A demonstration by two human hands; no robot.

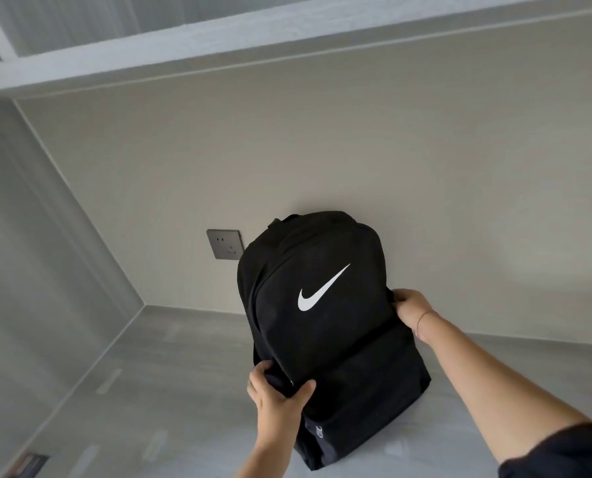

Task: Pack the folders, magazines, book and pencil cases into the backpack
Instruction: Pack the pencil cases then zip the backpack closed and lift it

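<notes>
The backpack (325, 339) is stood upright on the grey desk (142, 381), a little toward five o'clock from the middle of the view. Its back is leaned against the beige wall (322, 132) and its white logo (318, 291) is turned to the camera. It is held on both sides. At its seven o'clock the left grip (280, 391) is curled round the side edge — thumb laid on the front, fingers wrapped over a fold. At its three o'clock the right grip (412, 310) is closed on the opposite edge, fabric pinched under the fingers. A grey socket (224, 243) is set in the wall at the backpack's ten o'clock — just beside it.
</notes>
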